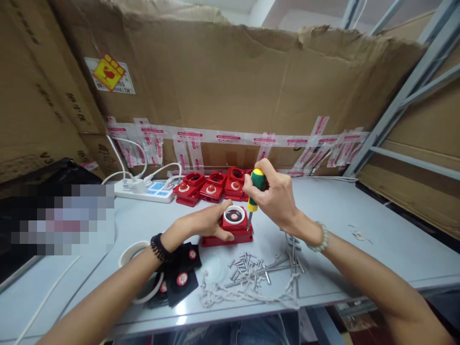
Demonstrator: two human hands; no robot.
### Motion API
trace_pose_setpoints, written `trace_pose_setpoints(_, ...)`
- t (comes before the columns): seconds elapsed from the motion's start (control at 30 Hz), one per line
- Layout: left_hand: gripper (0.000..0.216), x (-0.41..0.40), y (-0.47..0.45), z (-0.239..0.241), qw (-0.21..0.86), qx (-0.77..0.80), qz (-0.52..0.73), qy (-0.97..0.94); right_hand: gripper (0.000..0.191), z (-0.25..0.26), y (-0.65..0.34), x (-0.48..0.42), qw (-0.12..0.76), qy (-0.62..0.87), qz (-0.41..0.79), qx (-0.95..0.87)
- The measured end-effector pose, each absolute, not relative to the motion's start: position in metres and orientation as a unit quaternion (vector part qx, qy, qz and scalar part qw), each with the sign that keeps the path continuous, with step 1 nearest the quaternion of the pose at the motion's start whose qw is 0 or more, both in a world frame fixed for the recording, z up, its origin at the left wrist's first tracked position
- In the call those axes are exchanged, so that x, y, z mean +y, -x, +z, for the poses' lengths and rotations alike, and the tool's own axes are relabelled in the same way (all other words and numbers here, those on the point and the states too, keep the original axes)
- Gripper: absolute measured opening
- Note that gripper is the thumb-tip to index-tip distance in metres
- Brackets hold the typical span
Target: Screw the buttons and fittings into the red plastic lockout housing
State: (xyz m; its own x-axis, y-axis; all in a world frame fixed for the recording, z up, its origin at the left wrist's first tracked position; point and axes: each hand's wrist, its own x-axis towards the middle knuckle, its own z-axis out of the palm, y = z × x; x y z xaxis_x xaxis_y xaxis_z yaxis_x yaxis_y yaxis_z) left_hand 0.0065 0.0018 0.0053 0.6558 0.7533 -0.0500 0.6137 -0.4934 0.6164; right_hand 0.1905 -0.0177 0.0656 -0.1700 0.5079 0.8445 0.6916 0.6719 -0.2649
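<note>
My right hand (275, 194) is wrapped around the handle of a green and yellow screwdriver (253, 200). The tool stands nearly upright, its tip at the right corner of a red plastic housing (225, 238). A white ring (225, 216) with a dark, red-marked centre sits on top of that housing. From the left, my left hand (212, 221) grips the housing, thumb along the front and some fingers hidden behind. Just in front lie many loose screws (247, 269) and long metal rods. Whether the tip sits in a screw is too small to tell.
Several red units (211, 189) with round knobs line the back, beside a white power strip (153, 190) with plugged-in cables. Black square sheets (182, 282) and white rings (133, 250) lie under my left forearm. Cardboard (230, 81) walls the rear; a metal frame (398, 103) rises right.
</note>
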Motion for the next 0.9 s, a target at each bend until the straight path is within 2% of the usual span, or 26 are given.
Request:
trace_pose_setpoints(0.27, 0.059, 0.001, -0.007, 0.006, 0.317, 0.403, 0.113, -0.851, 0.01, 0.062, -0.204, -0.019, 0.516, 0.349, -0.064, -0.78)
trace_pose_setpoints(0.47, 0.072, 0.004, -0.006, 0.004, 0.324, 0.39, 0.113, -0.854, 0.026, 0.072, -0.21, -0.03, 0.396, 0.319, -0.078, -0.858)
trace_pose_setpoints(0.57, 0.074, 0.004, -0.006, 0.003, 0.319, 0.387, 0.113, -0.858, 0.038, 0.087, -0.213, -0.04, 0.324, 0.306, -0.033, -0.894)
trace_pose_setpoints(0.7, 0.079, 0.004, -0.006, 0.002, 0.301, 0.394, 0.109, -0.862, 0.032, 0.103, -0.212, -0.046, 0.278, 0.321, 0.0, -0.905)
trace_pose_setpoints(0.8, 0.074, 0.004, -0.006, 0.003, 0.303, 0.394, 0.108, -0.861, 0.029, 0.104, -0.207, -0.04, 0.285, 0.385, -0.09, -0.874)
trace_pose_setpoints(0.9, 0.065, 0.003, -0.007, 0.005, 0.297, 0.398, 0.109, -0.861, 0.043, 0.099, -0.202, -0.036, 0.253, 0.481, -0.222, -0.81)
